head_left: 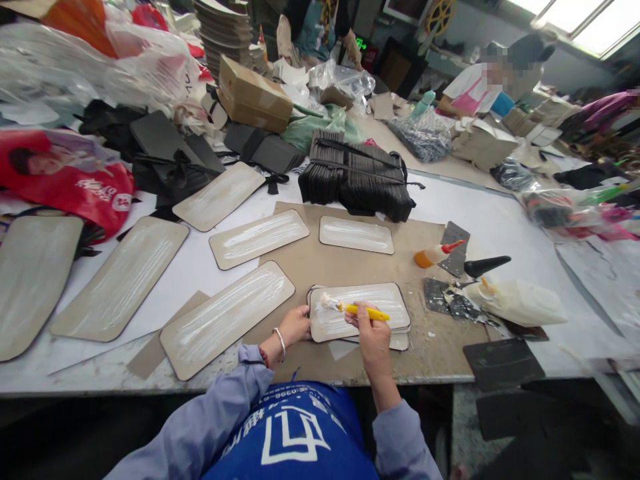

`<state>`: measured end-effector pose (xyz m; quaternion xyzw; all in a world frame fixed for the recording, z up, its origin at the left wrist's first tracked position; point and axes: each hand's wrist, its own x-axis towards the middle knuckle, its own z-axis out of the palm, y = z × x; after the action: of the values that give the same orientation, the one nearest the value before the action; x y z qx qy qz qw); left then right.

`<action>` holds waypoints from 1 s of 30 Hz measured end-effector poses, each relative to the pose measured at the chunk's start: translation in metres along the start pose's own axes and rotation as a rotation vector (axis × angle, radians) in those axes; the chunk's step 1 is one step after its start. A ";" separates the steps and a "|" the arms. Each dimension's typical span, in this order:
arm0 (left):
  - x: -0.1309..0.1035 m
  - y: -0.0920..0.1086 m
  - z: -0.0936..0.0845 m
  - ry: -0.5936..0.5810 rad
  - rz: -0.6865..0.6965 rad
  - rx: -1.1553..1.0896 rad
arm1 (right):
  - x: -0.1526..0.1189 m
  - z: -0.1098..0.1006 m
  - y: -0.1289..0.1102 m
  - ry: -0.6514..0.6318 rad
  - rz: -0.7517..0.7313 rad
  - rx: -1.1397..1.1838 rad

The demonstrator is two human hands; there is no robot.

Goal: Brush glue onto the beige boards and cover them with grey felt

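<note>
Near the front edge of the table [500, 220], on a brown cardboard sheet [430, 333], lies a small stack of cardboard panels [360, 313] with rounded corners. The right hand [373, 337] is closed around a yellow-handled brush [353, 308], whose white bristles touch the top panel. The left hand [295, 325] presses on the left end of the stack, fingers bent, grasping nothing. The top panel is beige with white wet streaks of glue. It seems light, thin and rather stiff, and sticky on top, so it is better taken by its dry edges. Several coated panels [257, 237] lie spread towards the left side. A glue bottle [435, 255] lies to the right.
</note>
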<state>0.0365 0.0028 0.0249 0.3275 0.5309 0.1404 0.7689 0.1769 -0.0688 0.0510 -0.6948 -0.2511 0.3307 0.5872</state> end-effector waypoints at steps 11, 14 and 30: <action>-0.011 0.007 0.002 0.028 -0.050 0.131 | -0.017 -0.042 0.031 0.062 0.131 -0.065; -0.011 0.007 0.003 0.070 -0.051 0.130 | -0.004 -0.087 0.037 0.260 0.097 -0.205; -0.009 0.000 0.002 0.039 -0.025 0.097 | -0.012 -0.018 0.007 -0.040 -0.225 -0.328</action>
<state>0.0349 -0.0033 0.0322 0.3549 0.5560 0.1111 0.7433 0.1819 -0.0906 0.0482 -0.7421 -0.3891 0.2315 0.4943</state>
